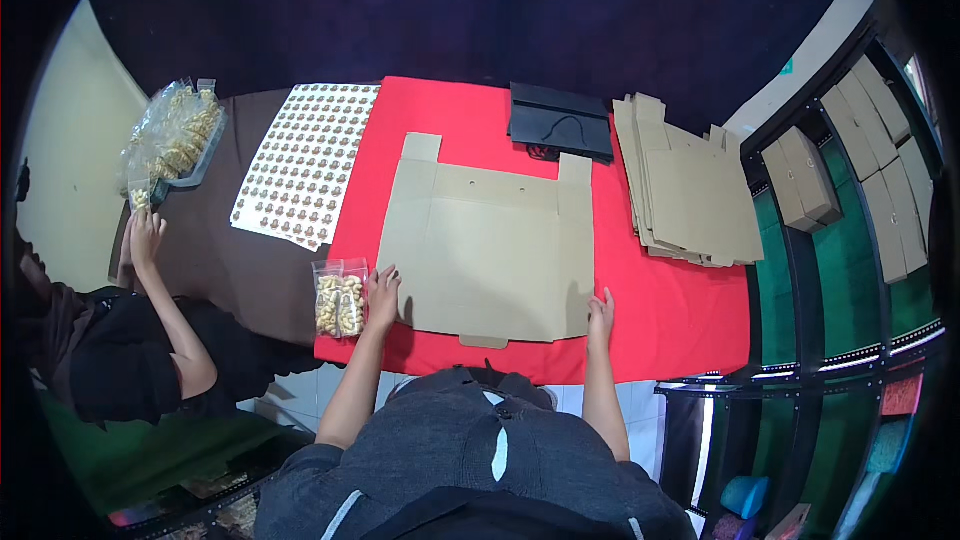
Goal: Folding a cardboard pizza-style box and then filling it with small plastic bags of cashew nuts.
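Observation:
A flat, unfolded brown cardboard box blank [480, 250] lies before me, with tabs at its far corners and a small tab along its near edge. My left hand [383, 298] is at its left edge, fingers closed on the border. At the opposite edge, my right hand [600, 320] grips the cardboard near its front right corner; some fingers are hidden. Just left of my left hand lie clear bags of cashew-like nuts [340, 302], side by side.
Stacked cardboard blanks [700, 190] lie at right, beside a black paper bag [560, 122]. A sticker sheet [307, 162] covers part of the brown cloth. At far left, a co-worker's hand [147, 232] touches a small bag by a tray of bagged nuts [185, 140]. Shelves hold boxes [800, 178].

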Tool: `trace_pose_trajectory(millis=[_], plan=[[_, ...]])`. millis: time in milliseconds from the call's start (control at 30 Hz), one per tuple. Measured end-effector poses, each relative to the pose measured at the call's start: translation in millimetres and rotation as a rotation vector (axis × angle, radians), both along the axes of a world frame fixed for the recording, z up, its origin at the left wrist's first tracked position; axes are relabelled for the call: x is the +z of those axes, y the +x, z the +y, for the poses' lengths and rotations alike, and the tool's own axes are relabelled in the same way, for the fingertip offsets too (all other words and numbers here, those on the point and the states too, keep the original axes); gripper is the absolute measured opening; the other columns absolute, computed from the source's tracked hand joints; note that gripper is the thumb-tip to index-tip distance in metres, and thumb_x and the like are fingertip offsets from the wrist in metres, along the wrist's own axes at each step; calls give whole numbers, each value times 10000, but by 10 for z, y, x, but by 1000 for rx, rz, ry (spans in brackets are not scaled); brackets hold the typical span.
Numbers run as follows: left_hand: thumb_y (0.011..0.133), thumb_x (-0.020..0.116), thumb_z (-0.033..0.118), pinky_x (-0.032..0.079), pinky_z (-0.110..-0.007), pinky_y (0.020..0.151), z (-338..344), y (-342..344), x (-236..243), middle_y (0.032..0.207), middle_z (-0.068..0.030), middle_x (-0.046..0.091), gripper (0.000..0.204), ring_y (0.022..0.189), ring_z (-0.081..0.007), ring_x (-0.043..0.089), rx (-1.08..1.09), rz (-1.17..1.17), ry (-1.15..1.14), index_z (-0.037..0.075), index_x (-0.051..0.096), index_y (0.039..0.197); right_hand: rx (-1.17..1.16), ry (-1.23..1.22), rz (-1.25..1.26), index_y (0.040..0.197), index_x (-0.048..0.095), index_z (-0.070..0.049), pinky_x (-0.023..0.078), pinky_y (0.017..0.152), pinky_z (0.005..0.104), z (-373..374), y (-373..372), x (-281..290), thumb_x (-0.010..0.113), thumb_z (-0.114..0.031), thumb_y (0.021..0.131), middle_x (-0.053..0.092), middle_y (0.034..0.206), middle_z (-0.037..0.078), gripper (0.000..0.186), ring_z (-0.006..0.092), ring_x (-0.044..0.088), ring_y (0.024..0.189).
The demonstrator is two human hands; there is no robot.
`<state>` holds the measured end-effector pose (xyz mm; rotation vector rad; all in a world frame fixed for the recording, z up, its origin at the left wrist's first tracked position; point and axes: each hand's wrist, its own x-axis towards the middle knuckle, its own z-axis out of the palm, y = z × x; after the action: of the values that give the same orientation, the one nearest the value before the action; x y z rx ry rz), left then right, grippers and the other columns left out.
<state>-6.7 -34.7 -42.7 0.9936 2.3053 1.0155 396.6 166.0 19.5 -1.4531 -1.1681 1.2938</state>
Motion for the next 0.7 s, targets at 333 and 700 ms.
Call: trace_pose_trajectory(millis=[333, 700], plan=[[875, 474, 327, 233, -431, 1072, 284, 67, 324, 1347, -288, 340, 419, 1303, -385, 271, 65, -196, 64, 92, 569, 1209, -84, 1, 20, 1359, 336, -6, 377, 847, 256, 85, 41, 159, 548, -131, 819, 543, 945, 26, 594, 121, 484, 871], [850, 528, 368, 283, -436, 1033, 360, 356, 662, 1292, -273, 376, 400, 1244, -381, 325, 36, -226, -12, 165, 595, 1188, -151, 10, -59, 1291, 408, 8, 443, 789, 276, 189, 419, -232, 572, -125, 802, 550, 1037, 115, 532, 168, 547, 895]])
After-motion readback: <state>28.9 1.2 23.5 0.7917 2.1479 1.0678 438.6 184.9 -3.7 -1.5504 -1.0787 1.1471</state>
